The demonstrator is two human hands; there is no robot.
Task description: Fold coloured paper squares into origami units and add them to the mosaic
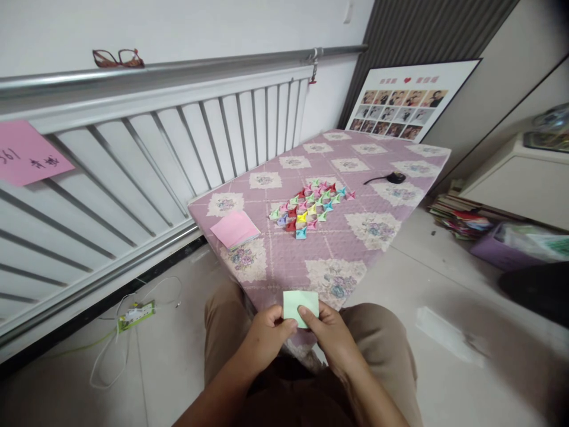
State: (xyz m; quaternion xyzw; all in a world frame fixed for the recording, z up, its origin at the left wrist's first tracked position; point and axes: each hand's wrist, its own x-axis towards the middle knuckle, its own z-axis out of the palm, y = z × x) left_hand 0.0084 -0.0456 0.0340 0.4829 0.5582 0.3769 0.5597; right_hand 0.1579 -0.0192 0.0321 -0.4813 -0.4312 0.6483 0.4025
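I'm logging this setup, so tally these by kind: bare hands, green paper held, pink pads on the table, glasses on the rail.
Hands (left hand, right hand): 2
Green paper: 1
Pink pad: 1
Glasses: 1 pair
Total: 5

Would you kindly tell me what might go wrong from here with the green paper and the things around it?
The left hand and right hand both pinch the green paper, so an uneven pull might crease it. The small folded pieces sit close together on the tablecloth; a brushing arm could scatter them. The glasses perch on a rail and might fall if bumped.
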